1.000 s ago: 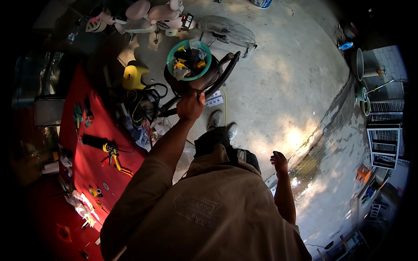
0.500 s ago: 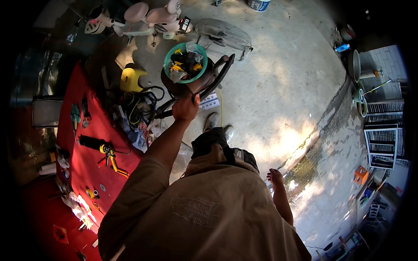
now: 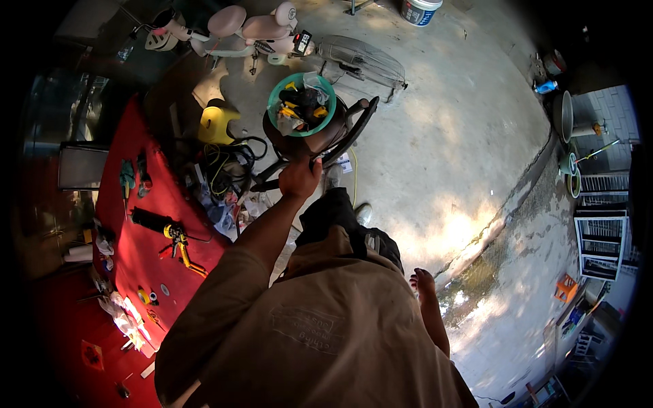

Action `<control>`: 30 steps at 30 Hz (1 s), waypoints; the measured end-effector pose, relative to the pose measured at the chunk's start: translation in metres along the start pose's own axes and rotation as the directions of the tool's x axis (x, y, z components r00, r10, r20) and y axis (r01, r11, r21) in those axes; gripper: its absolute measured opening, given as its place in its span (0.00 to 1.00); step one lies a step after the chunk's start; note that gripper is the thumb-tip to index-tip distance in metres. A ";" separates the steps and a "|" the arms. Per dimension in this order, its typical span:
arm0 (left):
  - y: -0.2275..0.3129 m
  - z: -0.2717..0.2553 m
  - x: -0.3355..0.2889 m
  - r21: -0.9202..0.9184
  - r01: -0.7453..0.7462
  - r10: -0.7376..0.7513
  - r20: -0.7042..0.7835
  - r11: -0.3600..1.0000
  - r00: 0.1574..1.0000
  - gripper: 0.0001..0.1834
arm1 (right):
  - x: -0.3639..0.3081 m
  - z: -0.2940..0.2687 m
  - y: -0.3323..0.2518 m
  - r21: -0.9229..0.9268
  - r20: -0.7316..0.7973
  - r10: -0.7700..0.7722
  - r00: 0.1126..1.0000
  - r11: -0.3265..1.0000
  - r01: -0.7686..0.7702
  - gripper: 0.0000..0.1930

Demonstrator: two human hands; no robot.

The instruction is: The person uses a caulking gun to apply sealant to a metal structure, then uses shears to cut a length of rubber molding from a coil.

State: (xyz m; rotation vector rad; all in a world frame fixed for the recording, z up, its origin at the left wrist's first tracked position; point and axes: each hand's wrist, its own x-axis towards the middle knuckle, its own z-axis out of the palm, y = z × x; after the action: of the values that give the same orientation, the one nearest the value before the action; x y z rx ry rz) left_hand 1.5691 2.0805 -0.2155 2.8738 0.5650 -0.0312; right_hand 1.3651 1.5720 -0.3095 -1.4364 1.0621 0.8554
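Note:
My left hand (image 3: 300,178) is closed around the near rail of a dark brown chair (image 3: 359,129) with curved arms. On the chair's seat stands a round green basin (image 3: 332,95). Inside it lie yellow-and-black tools, dark items and crumpled clear plastic. My right hand (image 3: 423,282) hangs low by my right side, apart from everything; its fingers are loosely bent and I see nothing held in them.
Left of me, a red-covered table (image 3: 146,255) bears a caulking gun (image 3: 178,245) and hand tools. Cables (image 3: 228,166) and plastic bags lie beside a yellow stool (image 3: 216,126). Beyond the chair are a fan cage (image 3: 364,61), a pink scooter (image 3: 262,28) and a white bucket (image 3: 420,12).
My view has shifted, so the surroundings sit slightly further right and lower. My left leg has come forward and covers more of the printed sheet. My left hand keeps hold of the chair.

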 end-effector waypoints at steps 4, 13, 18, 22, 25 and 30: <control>0.001 -0.006 0.005 -0.146 -0.078 0.078 -0.005 0.986 0.997 0.22 | 0.006 0.009 -0.019 -0.167 -0.030 -0.010 0.999 0.986 0.004 0.18; -0.094 0.023 0.065 -0.539 0.409 -0.096 0.516 0.736 0.851 0.24 | 0.028 0.087 -0.190 -0.212 0.036 -0.095 0.995 0.972 0.100 0.14; -0.179 0.067 0.089 -0.134 0.430 -0.248 0.651 0.893 0.718 0.31 | -0.005 0.207 -0.378 -0.243 0.067 -0.618 0.783 0.751 0.613 0.15; -0.199 0.089 0.068 -0.145 0.637 -0.252 0.835 0.757 0.490 0.34 | -0.038 0.309 -0.492 -0.258 0.225 -0.841 0.492 0.435 0.863 0.15; -0.199 0.107 0.057 -0.271 0.884 -0.189 0.913 0.381 0.361 0.28 | -0.037 0.375 -0.534 -0.456 0.386 -0.762 0.519 0.331 0.826 0.11; -0.192 0.102 0.061 -0.275 0.848 -0.255 0.872 0.453 0.419 0.23 | 0.006 0.433 -0.520 -0.821 0.517 -0.592 0.618 -0.140 0.553 0.18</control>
State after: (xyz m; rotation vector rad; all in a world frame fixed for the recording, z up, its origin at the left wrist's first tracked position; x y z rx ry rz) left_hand 1.5552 2.2555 -0.3577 1.4932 1.1117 -0.8681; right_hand 1.8795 1.9976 -0.1975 -2.7120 -0.5345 0.7641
